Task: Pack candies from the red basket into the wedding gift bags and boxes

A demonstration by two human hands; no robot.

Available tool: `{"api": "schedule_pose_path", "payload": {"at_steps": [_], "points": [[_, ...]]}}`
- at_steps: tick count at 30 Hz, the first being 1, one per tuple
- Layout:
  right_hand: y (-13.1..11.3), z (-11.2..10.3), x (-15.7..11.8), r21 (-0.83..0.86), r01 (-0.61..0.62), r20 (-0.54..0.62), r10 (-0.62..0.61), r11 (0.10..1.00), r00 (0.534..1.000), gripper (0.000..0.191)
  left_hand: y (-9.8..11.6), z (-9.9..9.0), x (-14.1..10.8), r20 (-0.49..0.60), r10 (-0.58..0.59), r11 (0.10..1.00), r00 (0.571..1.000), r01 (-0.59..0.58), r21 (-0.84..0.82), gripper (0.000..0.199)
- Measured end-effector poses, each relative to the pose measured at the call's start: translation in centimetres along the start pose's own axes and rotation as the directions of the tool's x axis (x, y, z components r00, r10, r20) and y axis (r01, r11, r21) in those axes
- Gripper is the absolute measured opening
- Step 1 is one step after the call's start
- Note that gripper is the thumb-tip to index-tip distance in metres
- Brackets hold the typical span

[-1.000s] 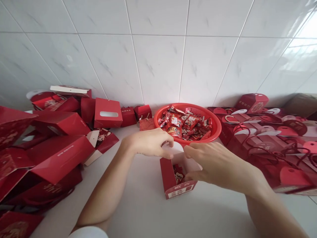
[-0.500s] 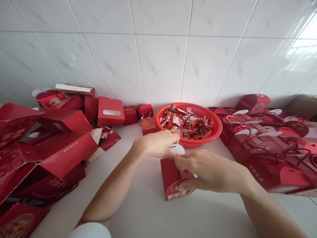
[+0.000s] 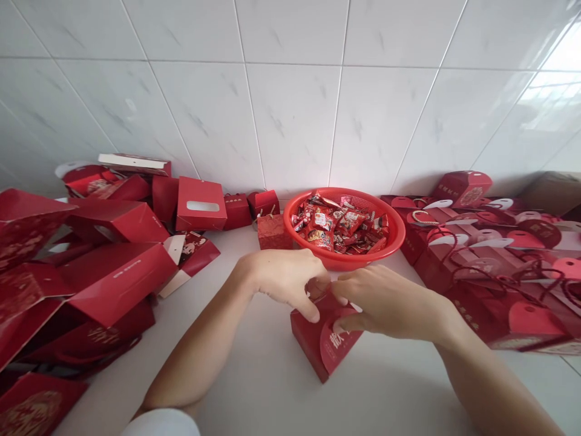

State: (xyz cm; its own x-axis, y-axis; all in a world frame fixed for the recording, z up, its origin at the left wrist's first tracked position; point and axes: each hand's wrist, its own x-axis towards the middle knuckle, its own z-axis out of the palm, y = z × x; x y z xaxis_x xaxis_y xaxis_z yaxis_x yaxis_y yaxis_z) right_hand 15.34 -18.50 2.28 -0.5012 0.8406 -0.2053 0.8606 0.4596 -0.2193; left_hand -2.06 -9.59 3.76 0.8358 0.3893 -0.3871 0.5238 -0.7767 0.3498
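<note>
A small red gift box [image 3: 313, 342] with a rounded flap and pale lettering stands on the white tabletop in front of me, turned corner-on. My left hand [image 3: 290, 278] bends over its far left side, thumb lying on the top edge and fingertips hidden behind. From the right, my right hand [image 3: 385, 303] grips the upper part of the box, its thumb pressed against the lettered flap and the index finger curled over the top. Just beyond both hands sits a red plastic basket [image 3: 397, 245] holding many red-wrapped snacks [image 3: 349, 221].
Red boxes [image 3: 122, 272] lie in a loose heap on the left. On the right, closed red boxes with cord handles [image 3: 494, 266] stand packed together. A brown carton [image 3: 551, 194] is behind them. White wall tiles [image 3: 290, 121] rise at the back of the tabletop [image 3: 254, 387].
The box has turned so a corner points toward me, and its lettered flap now stands up. The white rounded tab no longer shows. My left thumb has come down onto the box.
</note>
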Motion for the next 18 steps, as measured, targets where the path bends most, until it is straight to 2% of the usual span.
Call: {"api": "schedule_pose_path", "payload": {"at_steps": [3,5,11,14,18], "points": [[0.1,0.2,0.3,0.002,-0.053,0.012,0.053,0.999,0.999,0.017,0.4,0.3,0.4,0.118,0.035,0.998,0.992,-0.029,-0.056,0.019],[0.0,0.3,0.3,-0.008,-0.091,0.031,0.091,0.996,0.995,0.021,0.6,0.4,0.5,0.136,0.036,0.998,0.99,-0.029,-0.058,0.022],[-1.1,0.3,-0.4,-0.069,-0.139,-0.01,0.139,0.988,0.99,0.015,1.2,1.1,0.7,0.105,-0.021,0.999,0.994,0.024,-0.03,0.019],[-1.9,0.3,-0.9,-0.084,-0.179,0.005,0.18,0.98,0.984,0.022,1.4,1.5,0.9,0.101,-0.055,0.998,0.993,0.059,-0.033,0.02],[-2.6,0.4,-1.5,-0.082,-0.194,-0.007,0.194,0.978,0.981,0.034,1.2,1.6,1.3,0.103,-0.034,0.998,0.994,0.04,-0.056,0.02]]}}
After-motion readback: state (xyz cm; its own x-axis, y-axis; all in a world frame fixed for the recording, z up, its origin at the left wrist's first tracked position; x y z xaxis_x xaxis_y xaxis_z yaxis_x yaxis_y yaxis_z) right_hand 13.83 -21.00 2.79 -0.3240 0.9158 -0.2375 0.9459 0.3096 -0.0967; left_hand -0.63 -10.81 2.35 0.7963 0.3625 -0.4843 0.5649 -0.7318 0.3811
